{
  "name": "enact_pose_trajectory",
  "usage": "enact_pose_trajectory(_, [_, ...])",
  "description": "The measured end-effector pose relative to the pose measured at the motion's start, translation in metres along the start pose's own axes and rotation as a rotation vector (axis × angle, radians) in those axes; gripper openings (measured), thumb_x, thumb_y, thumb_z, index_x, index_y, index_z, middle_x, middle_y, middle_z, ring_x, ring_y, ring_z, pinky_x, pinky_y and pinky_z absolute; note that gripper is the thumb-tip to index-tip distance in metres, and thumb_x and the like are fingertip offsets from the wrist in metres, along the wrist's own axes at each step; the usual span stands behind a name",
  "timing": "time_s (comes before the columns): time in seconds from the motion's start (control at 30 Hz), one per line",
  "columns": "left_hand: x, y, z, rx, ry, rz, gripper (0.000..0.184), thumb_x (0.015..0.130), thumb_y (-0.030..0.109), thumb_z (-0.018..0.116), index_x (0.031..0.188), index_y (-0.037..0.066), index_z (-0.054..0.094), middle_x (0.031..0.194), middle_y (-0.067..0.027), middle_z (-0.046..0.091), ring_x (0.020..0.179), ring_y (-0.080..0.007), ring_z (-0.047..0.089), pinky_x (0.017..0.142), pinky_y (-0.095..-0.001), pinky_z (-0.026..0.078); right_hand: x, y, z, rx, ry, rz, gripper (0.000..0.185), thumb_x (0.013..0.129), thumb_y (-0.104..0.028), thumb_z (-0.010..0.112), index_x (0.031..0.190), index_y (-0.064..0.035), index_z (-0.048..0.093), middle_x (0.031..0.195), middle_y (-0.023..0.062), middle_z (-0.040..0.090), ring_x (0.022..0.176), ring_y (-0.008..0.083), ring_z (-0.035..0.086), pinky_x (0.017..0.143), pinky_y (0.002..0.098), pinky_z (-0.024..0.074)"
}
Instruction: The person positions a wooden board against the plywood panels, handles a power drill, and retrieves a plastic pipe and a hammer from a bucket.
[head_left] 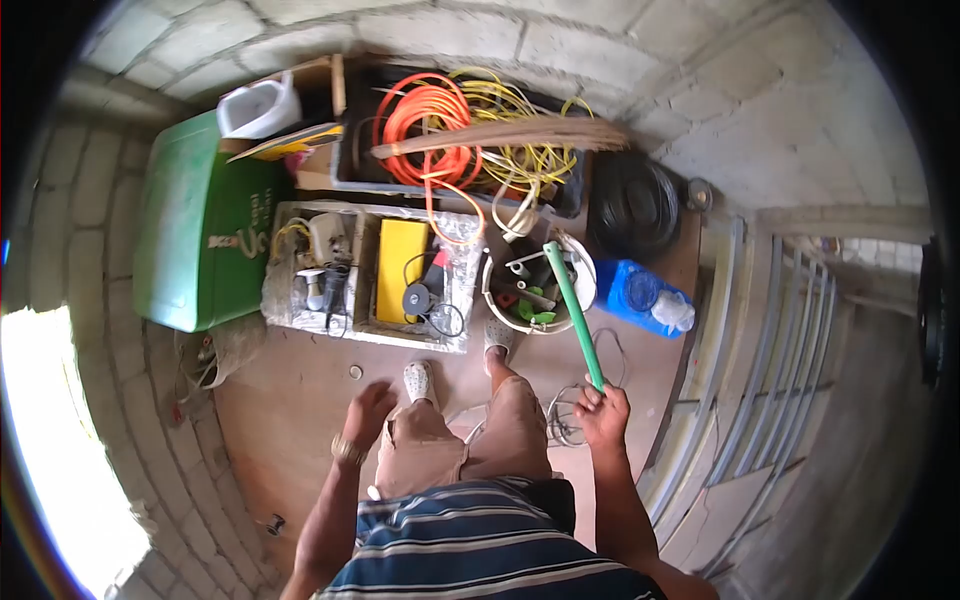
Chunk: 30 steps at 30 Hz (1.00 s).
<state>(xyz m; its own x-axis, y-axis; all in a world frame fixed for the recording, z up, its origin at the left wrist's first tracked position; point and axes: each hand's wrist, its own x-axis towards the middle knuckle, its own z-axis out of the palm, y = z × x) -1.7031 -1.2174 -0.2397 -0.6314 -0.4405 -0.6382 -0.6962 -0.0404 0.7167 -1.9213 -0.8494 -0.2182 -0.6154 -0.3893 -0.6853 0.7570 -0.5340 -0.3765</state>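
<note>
My right hand (603, 415) is closed around the lower end of a long green pipe (575, 320). The pipe slants up and to the left, its far end over the white bucket (489, 305). Inside that bucket are dark and white pipe pieces and a green leaf-like item (532, 312). My left hand (370, 412) hangs by my thigh with nothing in it, its fingers loosely apart and slightly blurred. On the floor ahead of it lies a small white ring (355, 372).
A divided box (370, 340) holds tools and a yellow case (401, 268). Behind it, a black crate (350, 170) carries an orange hose (425, 115) and yellow cable. A green bin (180, 240) stands left; a blue jug (630, 290) and metal bars (760, 350) are right. Loose cable (565, 425) lies by my feet.
</note>
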Motion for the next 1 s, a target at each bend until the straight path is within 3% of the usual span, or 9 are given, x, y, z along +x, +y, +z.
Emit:
enact_pose_trajectory(0.1, [0.013, 0.098, -0.008, -0.053, -0.148, 0.320, 0.042, 0.089, 0.018, 0.063, 0.122, -0.006, 0.052, 0.110, -0.0162, 0.064, 0.102, -0.0203, 0.061, 0.088, -0.0317, 0.047, -0.049, 0.009, 0.047, -0.022, -0.092, 0.033, 0.040, 0.088, -0.027, 0.047, 0.111, 0.0037, 0.057, 0.065, 0.0001, 0.045, 0.061, 0.0145, 0.043, 0.055, 0.0338, 0.0416])
enact_pose_trajectory(0.23, [-0.016, 0.191, -0.026, -0.573, -0.268, 0.409, 0.044, 0.088, 0.015, 0.064, 0.125, -0.005, 0.051, 0.111, -0.0127, 0.065, 0.097, -0.0195, 0.064, 0.086, -0.0311, 0.051, -0.087, 0.030, 0.095, -0.093, -0.169, 0.046, 0.038, 0.087, -0.027, 0.049, 0.108, 0.0037, 0.056, 0.064, -0.0003, 0.044, 0.059, 0.0140, 0.042, 0.053, 0.0331, 0.0411])
enact_pose_trajectory(0.33, [-0.033, 0.200, -0.042, -0.875, -0.300, 0.305, 0.037, 0.091, 0.016, 0.062, 0.121, -0.005, 0.055, 0.108, -0.0115, 0.065, 0.094, -0.0198, 0.065, 0.085, -0.0327, 0.053, -0.094, 0.044, 0.115, -0.096, -0.221, 0.071, 0.039, 0.085, -0.027, 0.048, 0.107, 0.0044, 0.058, 0.062, -0.0002, 0.041, 0.058, 0.0147, 0.041, 0.052, 0.0337, 0.0411])
enact_pose_trajectory(0.47, [-0.041, 0.178, -0.072, -1.124, -0.306, 0.224, 0.024, 0.093, 0.017, 0.059, 0.110, 0.000, 0.059, 0.101, -0.0097, 0.065, 0.088, -0.0199, 0.066, 0.079, -0.0331, 0.054, -0.089, 0.054, 0.135, -0.212, -0.315, 0.124, 0.039, 0.084, -0.028, 0.051, 0.106, 0.0046, 0.057, 0.062, 0.0000, 0.041, 0.057, 0.0138, 0.041, 0.051, 0.0337, 0.0411])
enact_pose_trajectory(0.6, [-0.047, 0.147, -0.089, -1.281, -0.047, 0.224, 0.026, 0.088, 0.010, 0.064, 0.106, 0.005, 0.045, 0.099, -0.0131, 0.064, 0.083, -0.0217, 0.067, 0.072, -0.0335, 0.056, -0.061, 0.061, 0.147, -0.268, -0.343, 0.315, 0.036, 0.085, -0.028, 0.052, 0.103, 0.0026, 0.055, 0.062, 0.0002, 0.041, 0.055, 0.0140, 0.041, 0.049, 0.0342, 0.0418])
enact_pose_trajectory(0.67, [-0.057, 0.132, -0.101, -1.403, 0.027, 0.209, 0.023, 0.088, 0.012, 0.065, 0.104, 0.003, 0.052, 0.097, -0.0140, 0.064, 0.078, -0.0190, 0.064, 0.071, -0.0336, 0.055, -0.045, 0.065, 0.166, -0.360, -0.377, 0.386, 0.028, 0.087, -0.028, 0.052, 0.097, -0.0021, 0.054, 0.061, -0.0017, 0.038, 0.052, 0.0126, 0.038, 0.046, 0.0308, 0.0390])
enact_pose_trajectory(0.77, [-0.088, 0.091, -0.098, -1.541, 0.160, 0.437, 0.017, 0.088, 0.014, 0.065, 0.098, 0.001, 0.059, 0.093, -0.0147, 0.067, 0.079, -0.0239, 0.065, 0.070, -0.0346, 0.054, -0.021, 0.068, 0.189, -0.622, -0.413, 0.561, 0.039, 0.083, -0.033, 0.052, 0.104, -0.0005, 0.057, 0.062, -0.0020, 0.038, 0.053, 0.0117, 0.039, 0.046, 0.0305, 0.0387])
enact_pose_trajectory(0.93, [-0.191, 0.054, -0.063, -1.619, 0.510, 0.502, 0.020, 0.086, 0.013, 0.068, 0.099, -0.001, 0.061, 0.092, -0.0131, 0.068, 0.082, -0.0233, 0.067, 0.076, -0.0369, 0.056, 0.032, 0.079, 0.211, -0.899, -0.604, 0.922, 0.038, 0.081, -0.032, 0.050, 0.097, 0.0002, 0.061, 0.060, 0.0017, 0.041, 0.054, 0.0163, 0.042, 0.044, 0.0357, 0.0416])
enact_pose_trajectory(1.0, [-0.208, 0.033, -0.052, -1.590, 0.616, 0.574, 0.019, 0.084, 0.011, 0.070, 0.098, 0.000, 0.062, 0.091, -0.0128, 0.068, 0.083, -0.0238, 0.067, 0.075, -0.0369, 0.056, 0.044, 0.101, 0.238, -1.027, -0.831, 1.059, 0.046, 0.088, -0.045, 0.052, 0.094, 0.0003, 0.060, 0.062, 0.0036, 0.044, 0.057, 0.0178, 0.045, 0.049, 0.0364, 0.0446])
